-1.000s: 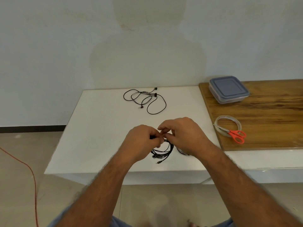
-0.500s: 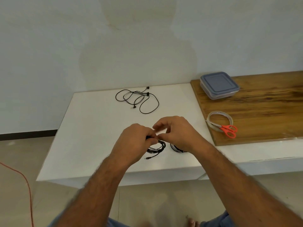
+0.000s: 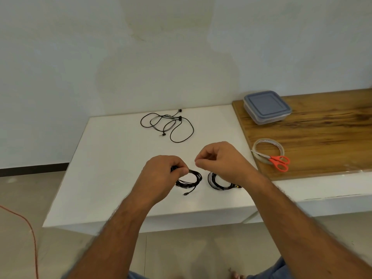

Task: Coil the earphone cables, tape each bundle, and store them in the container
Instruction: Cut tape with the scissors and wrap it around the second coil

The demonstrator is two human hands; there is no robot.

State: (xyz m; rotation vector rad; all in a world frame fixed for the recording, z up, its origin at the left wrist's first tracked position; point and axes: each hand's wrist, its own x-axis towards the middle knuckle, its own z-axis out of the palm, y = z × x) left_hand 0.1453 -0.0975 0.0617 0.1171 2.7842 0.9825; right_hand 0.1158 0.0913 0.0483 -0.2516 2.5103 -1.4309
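Here the taping of the second bundle appears to be in hand. A black coil [image 3: 190, 179] is pinched at its top by the left hand [image 3: 161, 178], fingers and thumb closed round the strands, and is held just over the white table [image 3: 112, 158]. The right hand [image 3: 219, 162] is held just beside it, apart from the coil, its fingertips drawn together; whether anything is pinched between them cannot be told. Under the right wrist a second coil [image 3: 216, 182] is seen lying on the table, with a pale band at its left side that may be tape. A third, loose cable [image 3: 167, 125] is spread out farther back, well apart from both hands. On the wooden board [image 3: 322, 137] the lidded container [image 3: 266, 106] is set near the wall, and the tape roll [image 3: 268, 153] nearer the front, with the scissors [image 3: 278, 161] laid across it.

Next, the held coil must be kept from springing open while the wrap is checked or tape is fetched. Afterwards the loose cable remains to be coiled, and the lid to be taken off.
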